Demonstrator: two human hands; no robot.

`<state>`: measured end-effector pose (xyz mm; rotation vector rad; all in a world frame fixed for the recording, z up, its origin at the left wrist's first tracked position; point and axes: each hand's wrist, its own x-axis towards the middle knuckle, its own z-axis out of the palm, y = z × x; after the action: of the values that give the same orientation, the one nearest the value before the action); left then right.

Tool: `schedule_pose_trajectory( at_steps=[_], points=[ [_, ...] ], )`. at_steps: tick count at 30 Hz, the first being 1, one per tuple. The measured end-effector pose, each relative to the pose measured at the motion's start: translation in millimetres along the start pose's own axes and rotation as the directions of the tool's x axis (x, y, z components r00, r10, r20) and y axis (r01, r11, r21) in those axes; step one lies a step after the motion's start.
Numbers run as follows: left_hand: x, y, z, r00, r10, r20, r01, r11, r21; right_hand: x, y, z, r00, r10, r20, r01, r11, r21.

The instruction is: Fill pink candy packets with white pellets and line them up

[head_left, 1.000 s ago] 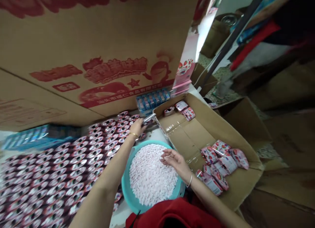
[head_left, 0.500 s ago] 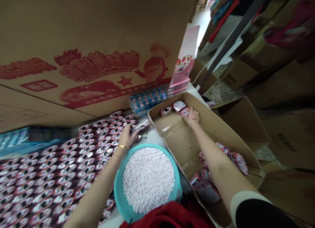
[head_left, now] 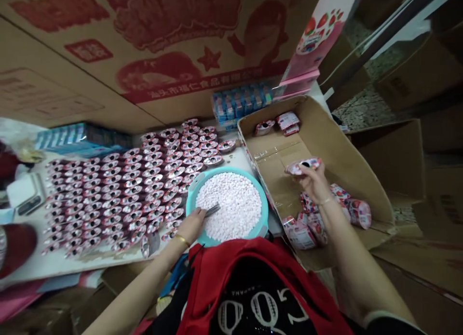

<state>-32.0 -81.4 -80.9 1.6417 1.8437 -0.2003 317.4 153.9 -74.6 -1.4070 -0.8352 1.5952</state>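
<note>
My left hand (head_left: 194, 224) is closed around a small shiny metal scoop (head_left: 212, 210). Its tip rests at the white candies (head_left: 235, 200) heaped in a turquoise basin (head_left: 265, 202). Over the open cardboard box, my right hand (head_left: 315, 183) grips a pink and white candy pouch (head_left: 306, 165), whose lens-shaped end with a dark round hole faces up. Below that hand, several similar pouches (head_left: 302, 233) lie in the near end of the box. Rows of upright pouches (head_left: 132, 185) with the same dark holes stand left of the basin.
The cardboard box (head_left: 278, 180) also holds a few pouches (head_left: 288, 122) at its far end. Large printed cartons (head_left: 155, 46) wall off the back. Blue packs (head_left: 242, 103) and a pink display box (head_left: 311, 41) stand behind. At far left is a scale-like white device (head_left: 27, 195).
My left hand has brought the scoop from beside the pouch rows down to the candies. My right hand has drawn back from the box's far end with a pouch. The view has tilted down.
</note>
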Motion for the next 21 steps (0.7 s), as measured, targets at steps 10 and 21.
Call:
schedule_pose_trajectory(
  at_steps=[10, 21],
  points=[
    [67.1, 45.4, 36.5, 0.975, 0.142, -0.170, -0.164, 0.978, -0.126, -168.7, 34.5, 54.8, 0.849, 0.392, 0.353, -0.450, 0.888, 0.096],
    [-11.5, 23.5, -41.8, 0.882, 0.352, -0.314, -0.423, 0.884, -0.197, -148.8, 73.9, 86.2, 0.965, 0.242, 0.100, -0.250, 0.966, 0.068]
  ],
)
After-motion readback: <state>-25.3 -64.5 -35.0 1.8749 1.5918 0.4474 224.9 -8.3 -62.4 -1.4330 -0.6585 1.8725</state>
